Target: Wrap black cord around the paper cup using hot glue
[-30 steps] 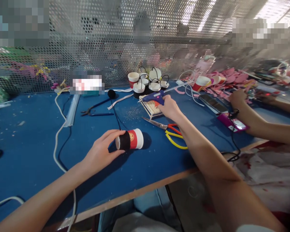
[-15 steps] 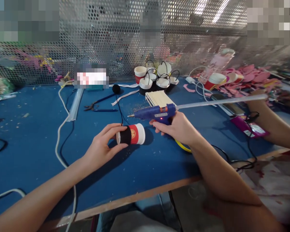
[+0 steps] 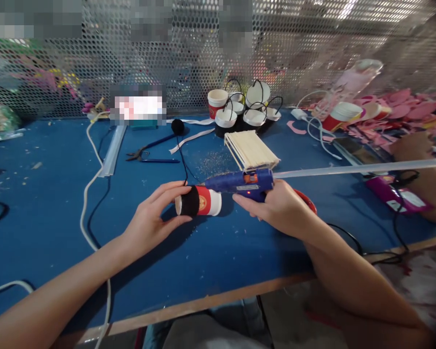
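Observation:
On the blue table a red and white paper cup [image 3: 205, 202] lies on its side, a black band around its lower part. My left hand [image 3: 160, 208] grips it by the banded end, fingers above and thumb below. From that band a black cord [image 3: 183, 162] runs up to a black pompom [image 3: 178, 127]. A blue glue gun [image 3: 236, 182] is in my right hand [image 3: 279, 206], its nozzle at the cup's upper side by the band's edge; whether it touches I cannot tell. A long clear glue stick [image 3: 349, 168] sticks out of its back.
Several cups with black cord handles [image 3: 254, 117] stand behind a bundle of wooden sticks [image 3: 252, 148]. Pliers [image 3: 141, 154] and white strips [image 3: 192, 139] lie left of them. A white cable [image 3: 87, 203] crosses the left side. Another person's arm [image 3: 430, 189] is at the right, near pink pieces [image 3: 403, 111].
The glue gun has moved down and its nozzle has come to the cup's upper side. My left hand and the cup have stayed nearly in place. The view has shifted slightly.

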`<state>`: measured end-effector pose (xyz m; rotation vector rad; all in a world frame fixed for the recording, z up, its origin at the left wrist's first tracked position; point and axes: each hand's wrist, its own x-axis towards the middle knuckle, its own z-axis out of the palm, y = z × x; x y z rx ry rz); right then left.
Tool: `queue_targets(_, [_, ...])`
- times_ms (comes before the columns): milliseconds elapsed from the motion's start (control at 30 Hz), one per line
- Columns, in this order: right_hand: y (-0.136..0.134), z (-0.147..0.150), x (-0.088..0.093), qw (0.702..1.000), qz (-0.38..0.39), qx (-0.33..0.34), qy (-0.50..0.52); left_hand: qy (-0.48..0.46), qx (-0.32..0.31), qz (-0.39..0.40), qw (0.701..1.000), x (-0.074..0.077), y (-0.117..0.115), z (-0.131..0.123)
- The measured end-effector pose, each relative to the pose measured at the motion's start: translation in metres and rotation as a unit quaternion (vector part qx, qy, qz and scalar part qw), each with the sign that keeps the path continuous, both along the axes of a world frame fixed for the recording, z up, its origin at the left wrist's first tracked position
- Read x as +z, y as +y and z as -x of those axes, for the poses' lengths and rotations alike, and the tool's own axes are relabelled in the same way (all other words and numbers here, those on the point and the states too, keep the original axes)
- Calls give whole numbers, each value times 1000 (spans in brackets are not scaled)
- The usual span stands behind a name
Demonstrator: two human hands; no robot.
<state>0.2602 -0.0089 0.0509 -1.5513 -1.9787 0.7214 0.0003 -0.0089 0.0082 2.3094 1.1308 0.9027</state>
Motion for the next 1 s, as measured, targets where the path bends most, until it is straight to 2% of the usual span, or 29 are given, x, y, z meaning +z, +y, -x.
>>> queue_targets(167, [1, 3, 4, 1000, -9, 15, 2, 12, 1, -23, 1000, 0, 1, 0])
queue_targets(267, [1, 3, 9, 998, -18, 49, -18, 5, 3, -22, 1000, -1, 1, 0])
queue_targets(400, [0, 1, 12, 993, -55, 80, -70, -16, 3, 1, 1000, -2, 1, -1])
queue_targets(600, [-5, -5, 7, 972, -144, 96, -156, -51, 7, 37, 998, -5, 0, 0])
queue_targets(833, [-7, -12, 2, 932, -244, 128, -237, -116, 15, 103, 988, -2, 2, -4])
queue_targets(933, [-7, -14, -1, 914, -268, 157, -262, -122, 36, 136, 982, 1, 1, -5])
queue_targets(1000, [-9, -13, -3, 923, -252, 148, -250, -122, 48, 152, 980, 3, 0, -6])
